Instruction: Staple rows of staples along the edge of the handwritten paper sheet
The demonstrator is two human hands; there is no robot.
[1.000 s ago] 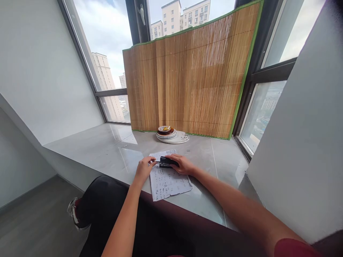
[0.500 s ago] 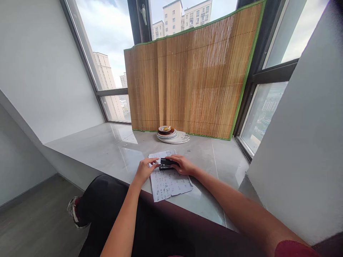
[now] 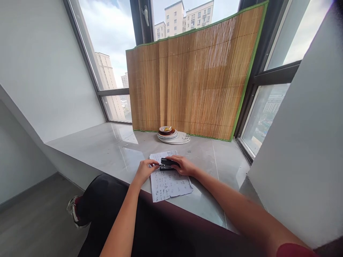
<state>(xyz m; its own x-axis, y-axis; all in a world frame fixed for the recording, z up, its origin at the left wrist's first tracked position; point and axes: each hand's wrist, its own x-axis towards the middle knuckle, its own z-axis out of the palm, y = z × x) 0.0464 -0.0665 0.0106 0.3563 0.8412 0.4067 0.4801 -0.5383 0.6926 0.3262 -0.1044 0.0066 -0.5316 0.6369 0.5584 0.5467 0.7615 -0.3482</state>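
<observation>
A black stapler [image 3: 166, 162] lies over sheets of handwritten paper [image 3: 173, 187], its top arm raised a little off its base. My right hand [image 3: 184, 165] grips its right end, fingers over the top arm and thumb by the base. At the stapler's left end, my left hand [image 3: 145, 170] has thumb and forefinger pinched together. Whatever sits between those fingertips is too small to make out. The paper rests on the tiled ledge, its lower edge torn and uneven.
A stack of plates [image 3: 167, 134] stands beyond the paper, in front of a bamboo mat [image 3: 184, 82] leaning on the window. The pale tiled ledge [image 3: 91, 142] runs along the window. My legs in dark trousers [image 3: 107, 200] are below its front edge.
My left fingertips have closed together and shifted slightly toward the stapler's left end. The right hand keeps its grip on the stapler. The view has shifted slightly.
</observation>
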